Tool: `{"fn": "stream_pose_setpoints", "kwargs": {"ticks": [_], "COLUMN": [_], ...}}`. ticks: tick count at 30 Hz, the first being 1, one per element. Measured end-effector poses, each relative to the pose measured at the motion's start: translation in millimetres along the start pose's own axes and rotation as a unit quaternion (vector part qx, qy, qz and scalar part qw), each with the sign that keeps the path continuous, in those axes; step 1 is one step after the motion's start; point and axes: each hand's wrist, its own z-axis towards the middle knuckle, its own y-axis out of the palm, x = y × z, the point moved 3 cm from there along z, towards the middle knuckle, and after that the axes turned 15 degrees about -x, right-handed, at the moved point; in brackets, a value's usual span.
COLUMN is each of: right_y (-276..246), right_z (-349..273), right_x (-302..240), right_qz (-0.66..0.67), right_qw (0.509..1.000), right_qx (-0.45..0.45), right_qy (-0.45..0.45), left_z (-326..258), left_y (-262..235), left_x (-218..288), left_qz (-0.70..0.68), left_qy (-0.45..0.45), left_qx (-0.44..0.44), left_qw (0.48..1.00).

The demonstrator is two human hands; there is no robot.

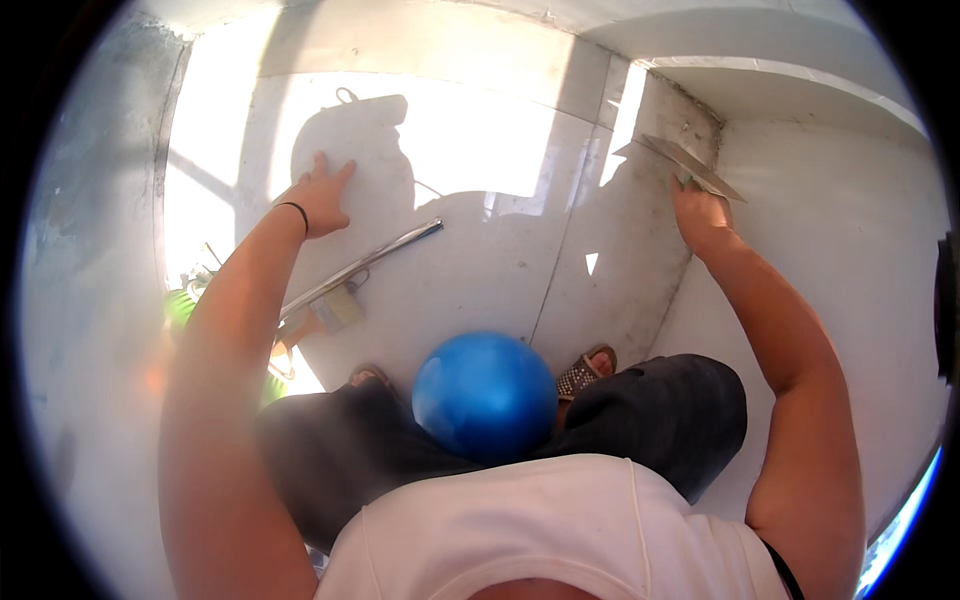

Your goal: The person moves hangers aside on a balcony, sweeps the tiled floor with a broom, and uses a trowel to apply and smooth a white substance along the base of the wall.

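My right hand (702, 212) grips a flat trowel (700, 170) with a thin, straight-edged grey blade, held beside the wall corner on the right. Its handle is mostly hidden by my fingers. My left hand (325, 203) is empty, fingers spread, over the pale floor at the left; whether it touches the surface I cannot tell. A dark band circles that wrist. Below the left hand lies a shiny metal tube (375, 258), slanting across the floor. Beside the tube is a wide flat brush (338, 309), partly shaded.
A glossy blue ball (484, 396) sits between my bent knees. Green items (180, 307) lie at the left, partly behind my left forearm. Walls rise on both sides, with a ledge (790, 85) at the far right. Strong sunlight and shadows cross the floor.
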Motion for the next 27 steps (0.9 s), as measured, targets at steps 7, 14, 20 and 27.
{"fn": "stream_pose_setpoints", "kwargs": {"ticks": [7,14,20,27], "right_y": [-29.1,-27.8,-12.3,-13.2], "right_z": [-38.3,-34.0,-105.0,-127.0], "right_x": [23.5,24.1,-8.8,-67.2], "right_qz": [0.208,0.403,0.847,0.922], "right_qw": [0.973,0.915,0.502,0.359], "right_qx": [-0.099,-0.012,-0.158,-0.132], "right_qy": [0.008,0.017,0.071,0.064], "left_z": [-3.9,15.3,54.4,71.5], "left_y": [-4.8,4.0,-3.0,-11.2], "left_x": [-0.9,-4.2,-17.4,2.4], "left_qz": [0.024,0.011,-0.049,-0.108], "left_qy": [0.000,0.016,0.042,-0.097], "left_qx": [0.019,0.223,0.447,0.533], "left_qw": [1.000,0.975,0.892,0.834]}}
